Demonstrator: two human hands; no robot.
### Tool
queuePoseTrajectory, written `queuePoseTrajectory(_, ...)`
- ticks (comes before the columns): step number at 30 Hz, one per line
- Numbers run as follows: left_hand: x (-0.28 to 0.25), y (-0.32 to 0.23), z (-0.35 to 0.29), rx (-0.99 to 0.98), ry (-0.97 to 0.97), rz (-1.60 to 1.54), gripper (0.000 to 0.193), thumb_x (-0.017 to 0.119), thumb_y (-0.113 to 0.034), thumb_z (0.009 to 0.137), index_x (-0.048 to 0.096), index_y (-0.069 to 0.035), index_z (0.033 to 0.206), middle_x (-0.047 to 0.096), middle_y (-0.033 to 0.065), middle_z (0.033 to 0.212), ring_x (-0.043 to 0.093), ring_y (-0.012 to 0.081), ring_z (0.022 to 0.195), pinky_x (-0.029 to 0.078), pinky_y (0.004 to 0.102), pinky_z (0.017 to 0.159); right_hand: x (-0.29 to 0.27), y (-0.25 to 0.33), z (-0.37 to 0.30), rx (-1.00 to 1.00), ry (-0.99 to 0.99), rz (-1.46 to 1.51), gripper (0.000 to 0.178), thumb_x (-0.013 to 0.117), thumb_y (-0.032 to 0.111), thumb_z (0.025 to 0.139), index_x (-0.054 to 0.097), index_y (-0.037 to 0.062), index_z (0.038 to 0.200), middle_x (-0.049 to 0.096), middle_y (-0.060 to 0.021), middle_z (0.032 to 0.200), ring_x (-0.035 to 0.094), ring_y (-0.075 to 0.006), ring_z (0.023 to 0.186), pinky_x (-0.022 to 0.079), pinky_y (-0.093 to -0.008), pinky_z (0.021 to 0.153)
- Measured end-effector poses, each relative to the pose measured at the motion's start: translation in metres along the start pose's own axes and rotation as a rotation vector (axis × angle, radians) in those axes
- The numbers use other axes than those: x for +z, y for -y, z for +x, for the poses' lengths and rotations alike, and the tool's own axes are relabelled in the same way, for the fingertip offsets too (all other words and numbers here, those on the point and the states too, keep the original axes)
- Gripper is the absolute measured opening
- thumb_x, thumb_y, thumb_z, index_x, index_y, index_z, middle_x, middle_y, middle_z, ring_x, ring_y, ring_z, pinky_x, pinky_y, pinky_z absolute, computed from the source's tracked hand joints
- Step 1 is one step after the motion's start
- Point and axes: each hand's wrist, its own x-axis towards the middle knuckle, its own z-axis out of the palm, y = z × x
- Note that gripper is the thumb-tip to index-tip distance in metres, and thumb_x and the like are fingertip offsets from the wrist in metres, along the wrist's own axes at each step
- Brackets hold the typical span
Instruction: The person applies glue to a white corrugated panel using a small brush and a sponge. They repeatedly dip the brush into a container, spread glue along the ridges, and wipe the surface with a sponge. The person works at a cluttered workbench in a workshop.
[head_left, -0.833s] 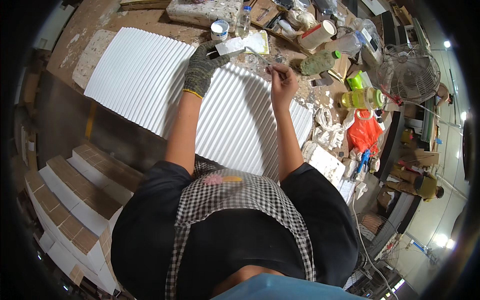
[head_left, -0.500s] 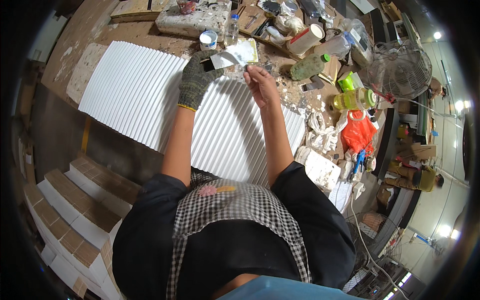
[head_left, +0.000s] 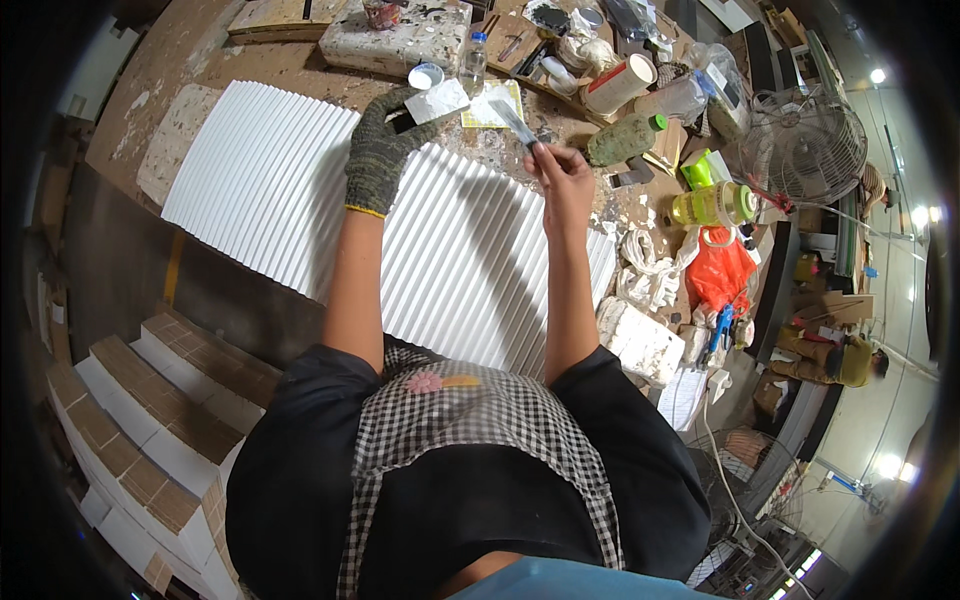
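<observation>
Bare right hand (head_left: 563, 178): thumb and fingertips pinched on the handle end of a thin putty knife (head_left: 515, 122), blade slanting up and left. Gloved left hand (head_left: 384, 145), dark knit with yellow cuff edging: fingers curled about a small flat plate (head_left: 438, 101), its upper face coated white. Knife tip near the plate, a gap between them.

Just beyond the blade: a yellow-edged sheet (head_left: 506, 93) smeared with white, flat on the workbench (head_left: 205, 62). Behind the plate, an open white tub (head_left: 426, 76); beside it a clear bottle with blue cap (head_left: 473, 62), upright.

Below both hands and forearms: a white corrugated panel (head_left: 455, 260), ridges running roughly away from the wearer, lying along the near side of the bench. Whether the glove touches it, cannot tell.

Right of the bare hand: a cloudy green-capped bottle (head_left: 620, 143) on its side, then a yellow-green bottle (head_left: 712, 205), white rags (head_left: 645, 270), a red plastic bag (head_left: 722, 272). Paint-spattered block (head_left: 395, 42) at the far edge.

Farther out: a wire-caged fan (head_left: 808, 147) on the right; low left, stacked brown-and-white pieces (head_left: 150, 410).
</observation>
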Motion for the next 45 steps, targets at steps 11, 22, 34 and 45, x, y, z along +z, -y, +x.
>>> queuePoseTrajectory(11, 0.012, 0.001, -0.018, -0.221, 0.087, -0.117, 0.042, 0.082, -0.008, 0.083, 0.066, 0.001, 0.121, 0.072, 0.0101, 0.111, 0.066, 0.0167, 0.101, 0.052, 0.0307, 0.092, 0.036, -0.017, -0.021, -0.990, 0.045, -0.836, 0.014, 0.080, -0.007, 0.082, 0.072, 0.0016, 0.089, 0.072, -0.0112, 0.099, 0.072, -0.0241, 0.089, 0.058, -0.0341, 0.077)
queuePoseTrajectory(22, -0.026, -0.009, -0.027, -0.045, 0.040, -0.166, 0.057, 0.085, -0.004, 0.080, 0.059, 0.000, 0.130, 0.066, 0.0067, 0.117, 0.064, 0.0166, 0.103, 0.055, 0.0300, 0.089, -0.064, -0.021, 0.056, -0.081, -0.134, -0.242, 0.012, 0.075, 0.003, 0.091, 0.067, -0.0048, 0.095, 0.070, -0.0087, 0.080, 0.066, -0.0132, 0.071, 0.052, -0.0254, 0.066)
queuePoseTrajectory(34, -0.081, -0.023, -0.073, -0.082, -0.179, 0.180, 0.060, 0.079, -0.003, 0.085, 0.053, 0.004, 0.139, 0.060, 0.0144, 0.131, 0.058, 0.0245, 0.119, 0.050, 0.0367, 0.105, -0.129, -0.127, 0.198, 0.234, 0.060, -0.598, 0.013, 0.083, 0.012, 0.085, 0.076, 0.0011, 0.087, 0.073, -0.0074, 0.075, 0.067, -0.0149, 0.063, 0.053, -0.0279, 0.058)
queuePoseTrajectory(45, 0.012, -0.025, -0.077, 0.028, -0.037, -0.013, 0.056, 0.082, -0.014, 0.087, 0.057, 0.002, 0.134, 0.066, 0.0085, 0.119, 0.061, 0.0180, 0.105, 0.052, 0.0304, 0.093, 0.007, -0.009, 0.030, 0.342, 0.791, -0.181, 0.053, 0.074, 0.019, 0.094, 0.057, 0.0033, 0.142, 0.072, -0.0095, 0.120, 0.068, -0.0174, 0.100, 0.055, -0.0311, 0.095)
